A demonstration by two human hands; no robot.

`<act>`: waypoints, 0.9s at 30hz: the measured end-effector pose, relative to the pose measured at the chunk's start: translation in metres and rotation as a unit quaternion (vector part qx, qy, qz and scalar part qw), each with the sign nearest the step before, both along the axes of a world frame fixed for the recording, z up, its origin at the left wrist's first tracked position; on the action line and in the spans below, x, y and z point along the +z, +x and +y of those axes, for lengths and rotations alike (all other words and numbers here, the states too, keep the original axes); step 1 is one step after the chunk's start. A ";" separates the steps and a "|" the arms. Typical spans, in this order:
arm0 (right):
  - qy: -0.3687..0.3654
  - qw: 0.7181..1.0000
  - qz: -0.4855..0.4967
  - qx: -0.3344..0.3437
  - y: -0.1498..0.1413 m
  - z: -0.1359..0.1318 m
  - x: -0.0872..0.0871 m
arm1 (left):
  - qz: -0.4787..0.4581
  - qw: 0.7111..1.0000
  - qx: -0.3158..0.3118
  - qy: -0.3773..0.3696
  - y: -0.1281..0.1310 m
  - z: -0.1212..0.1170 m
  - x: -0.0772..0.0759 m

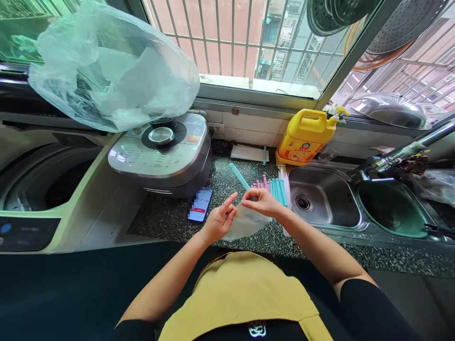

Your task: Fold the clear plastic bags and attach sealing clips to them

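Observation:
A small translucent plastic bag hangs between my hands, low over the speckled countertop. My right hand pinches the bag's upper edge between thumb and fingertips. At the bag's upper left, my left hand has its index finger stretched out, while the thumb and another finger close on the edge. Just beyond the hands lies a single long teal stick, like a bag-sealing clip. Several pink sticks and teal sticks lie in a row behind my right hand, partly hidden by it.
A phone lies left of my hands. Behind it stands a rice cooker under a large plastic bag. A yellow jug stands beside the sink. A white flat item lies near the wall; a washing machine is at left.

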State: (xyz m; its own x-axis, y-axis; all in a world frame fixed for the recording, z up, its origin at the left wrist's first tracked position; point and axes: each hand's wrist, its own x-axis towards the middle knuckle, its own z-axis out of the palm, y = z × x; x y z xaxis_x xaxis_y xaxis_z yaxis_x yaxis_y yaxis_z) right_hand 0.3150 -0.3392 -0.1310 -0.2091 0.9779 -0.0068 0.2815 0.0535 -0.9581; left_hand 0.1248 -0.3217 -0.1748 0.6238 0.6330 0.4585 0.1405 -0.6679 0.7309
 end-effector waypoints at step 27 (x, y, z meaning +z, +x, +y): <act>0.024 0.975 -0.198 0.100 0.030 -0.002 0.030 | 0.055 0.991 -0.125 -0.005 -0.009 0.027 0.052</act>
State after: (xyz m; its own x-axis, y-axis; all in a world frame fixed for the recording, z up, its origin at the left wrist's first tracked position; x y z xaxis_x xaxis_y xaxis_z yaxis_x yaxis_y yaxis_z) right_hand 0.3454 -0.3408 -0.1013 -0.3860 0.9190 -0.0806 0.6084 0.1879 -0.7711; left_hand 0.1160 -0.2951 -0.1223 0.8069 0.4574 0.3737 0.0510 -0.6842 0.7275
